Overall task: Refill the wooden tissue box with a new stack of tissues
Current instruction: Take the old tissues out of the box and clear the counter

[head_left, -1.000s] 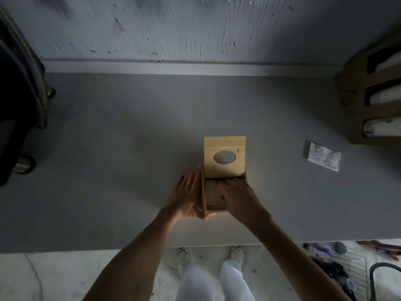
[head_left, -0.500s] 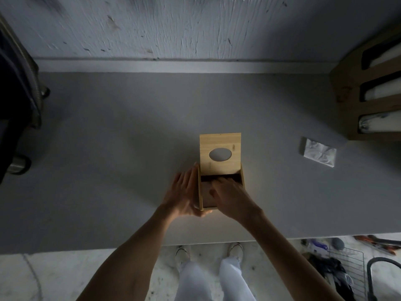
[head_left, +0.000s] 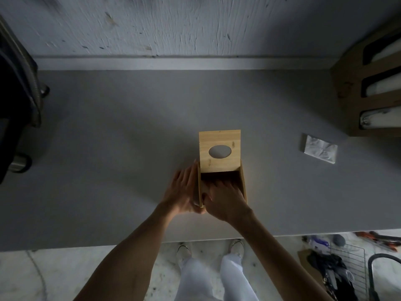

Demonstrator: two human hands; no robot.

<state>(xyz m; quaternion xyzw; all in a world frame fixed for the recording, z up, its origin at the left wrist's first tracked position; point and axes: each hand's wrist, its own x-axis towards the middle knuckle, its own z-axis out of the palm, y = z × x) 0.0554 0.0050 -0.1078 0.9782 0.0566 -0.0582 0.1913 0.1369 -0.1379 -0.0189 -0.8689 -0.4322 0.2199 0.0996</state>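
Note:
The wooden tissue box (head_left: 243, 183) stands on the grey table (head_left: 108, 137) near its front edge. Its lid (head_left: 219, 141), with an oval hole, is tipped up and back, so the box is open on top. My left hand (head_left: 183, 190) lies flat against the box's left wall with straight fingers. My right hand (head_left: 225, 197) reaches down into the box, its fingertips hidden in the dark inside. A white pack of tissues (head_left: 320, 151) lies on the table to the right, apart from both hands.
A wooden rack (head_left: 351, 88) holding white rolls stands at the right edge. A dark bag (head_left: 15, 88) sits at the left edge. The wall (head_left: 195, 25) runs along the back. Below the table's front edge are my legs and a wire basket (head_left: 347, 270) on the floor.
The lid has tipped further back, and the box's inside shows darker and deeper. My right hand has gone deeper into the box. My left hand stays on the left wall.

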